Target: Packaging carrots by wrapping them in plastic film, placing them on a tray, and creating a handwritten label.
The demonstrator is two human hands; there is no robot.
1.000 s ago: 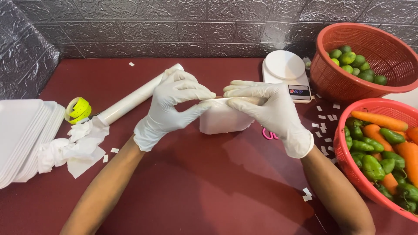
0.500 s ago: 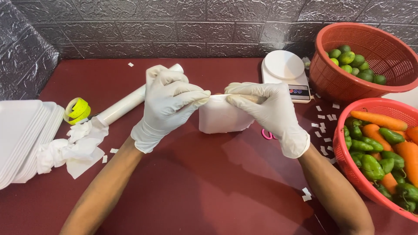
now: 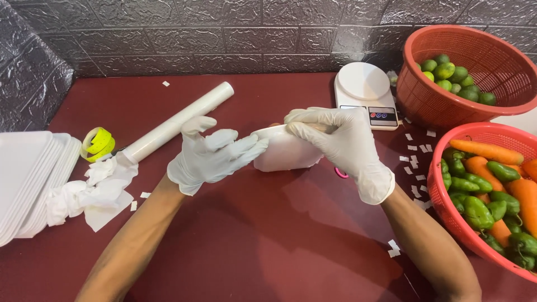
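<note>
Closest to the camera, two bare forearms reach up over a dark red table (image 3: 268, 246), each ending in a white glove. Between the two hands sits a white foam tray (image 3: 285, 154), wrapped or covered so that what it carries cannot be made out, and both hands are on it. At its near left end, the left hand (image 3: 210, 156) has its fingers stretched out flat and together, the tips pressing on the tray's left edge rather than curling around it. Over the tray's top and right side, the right hand (image 3: 335, 140) is closed down on it, fingers bent over the far rim. Just under the right wrist a bit of a pink object (image 3: 341, 173) peeks out; what it is cannot be told. Left of the left hand lies a crumpled white cloth or paper (image 3: 92, 187), and farther left a stack of white foam trays (image 3: 28, 173). Beyond the cloth sits a roll of yellow-green tape (image 3: 98, 144), and a long white roll of film (image 3: 176, 121) slants away past the left hand. Right of the right forearm, a red basket (image 3: 442, 196) holds carrots (image 3: 486, 151) and green peppers (image 3: 475, 210), with small white paper scraps (image 3: 417, 154) strewn beside it. Past the right hand stands a white kitchen scale (image 3: 363, 84), and to its right a second red basket (image 3: 481, 50) of limes (image 3: 453, 75), against a dark grey stone-pattern wall (image 3: 224, 33).
</note>
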